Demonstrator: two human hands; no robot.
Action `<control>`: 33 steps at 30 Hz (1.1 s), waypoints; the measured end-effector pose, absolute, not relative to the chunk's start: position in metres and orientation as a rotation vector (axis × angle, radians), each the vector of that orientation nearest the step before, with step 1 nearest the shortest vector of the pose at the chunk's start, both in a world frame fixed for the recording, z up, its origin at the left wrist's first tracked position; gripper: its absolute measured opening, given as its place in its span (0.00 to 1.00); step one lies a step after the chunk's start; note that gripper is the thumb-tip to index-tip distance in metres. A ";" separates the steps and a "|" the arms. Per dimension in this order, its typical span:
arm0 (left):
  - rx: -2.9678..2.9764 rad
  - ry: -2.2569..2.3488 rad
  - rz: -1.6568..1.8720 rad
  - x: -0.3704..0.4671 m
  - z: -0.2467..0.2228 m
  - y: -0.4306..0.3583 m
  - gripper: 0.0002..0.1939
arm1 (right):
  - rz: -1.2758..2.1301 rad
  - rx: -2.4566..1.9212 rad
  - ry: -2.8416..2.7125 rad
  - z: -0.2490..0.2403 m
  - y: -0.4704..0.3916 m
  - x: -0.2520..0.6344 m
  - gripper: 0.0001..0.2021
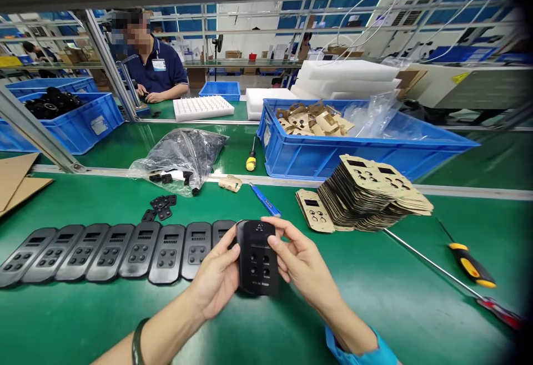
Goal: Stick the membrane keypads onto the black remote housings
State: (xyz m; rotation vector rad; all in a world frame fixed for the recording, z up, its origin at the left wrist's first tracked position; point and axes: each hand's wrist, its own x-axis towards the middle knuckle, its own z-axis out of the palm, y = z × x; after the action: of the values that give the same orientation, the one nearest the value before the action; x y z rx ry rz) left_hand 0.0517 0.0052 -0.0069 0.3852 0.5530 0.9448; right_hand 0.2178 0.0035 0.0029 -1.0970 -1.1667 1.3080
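A black panel (258, 259) with four button holes and small white print is held upright between both hands, over the green bench. My left hand (216, 276) grips its left edge, thumb at the front. My right hand (297, 257) pinches its upper right edge, with the thumb on the face. To the left, a row of several black panels with buttons (139, 251) lies on the bench, the last one partly hidden behind the held panel. Small black button pads (160, 208) lie above the row. Stacked tan-backed sheets (358, 193) with cutouts stand at the right.
A blue cutter (265, 199), a yellow screwdriver (250, 161) and a bag of black parts (183, 154) lie beyond the hands. Two screwdrivers are at the right. A blue bin (300, 154) holds tan scraps. Across the bench sits a person (156, 71).
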 end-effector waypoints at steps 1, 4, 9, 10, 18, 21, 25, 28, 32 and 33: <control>0.388 0.544 0.945 0.051 -0.007 0.005 0.25 | 1.306 -1.099 -1.172 0.002 0.003 0.218 0.15; 0.388 0.528 0.940 0.051 -0.007 0.005 0.24 | 1.303 -1.113 -1.190 0.001 0.003 0.217 0.15; 0.378 0.544 0.943 0.051 -0.006 0.004 0.25 | 1.274 -1.168 -1.246 0.003 0.003 0.216 0.19; 0.381 0.546 0.944 0.052 -0.006 0.004 0.25 | 1.260 -1.178 -1.257 0.003 0.002 0.216 0.20; 0.447 0.530 0.959 0.052 -0.006 0.001 0.21 | 1.164 -1.231 -1.301 -0.001 0.003 0.215 0.21; 0.537 0.565 0.955 0.053 -0.008 0.001 0.26 | 1.095 -1.245 -1.335 -0.007 0.003 0.215 0.22; 0.671 0.611 0.978 0.054 -0.011 -0.001 0.34 | 1.006 -1.278 -1.402 -0.013 0.004 0.217 0.24; 0.672 0.621 0.973 0.054 -0.010 -0.003 0.31 | 1.115 -1.287 -1.426 -0.013 0.006 0.218 0.25; 0.695 0.647 0.914 0.051 -0.007 -0.004 0.34 | 1.304 -1.199 -1.401 -0.008 0.007 0.218 0.20; 0.714 0.647 0.887 0.051 -0.006 -0.004 0.37 | 1.300 -1.192 -1.391 -0.007 0.006 0.217 0.19</control>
State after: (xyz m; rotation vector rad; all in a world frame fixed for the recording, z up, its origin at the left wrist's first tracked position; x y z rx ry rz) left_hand 0.0509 -0.0039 -0.0064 0.7145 0.6471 0.8868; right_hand 0.2175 0.0059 -0.0069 -1.1921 -1.3915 1.3002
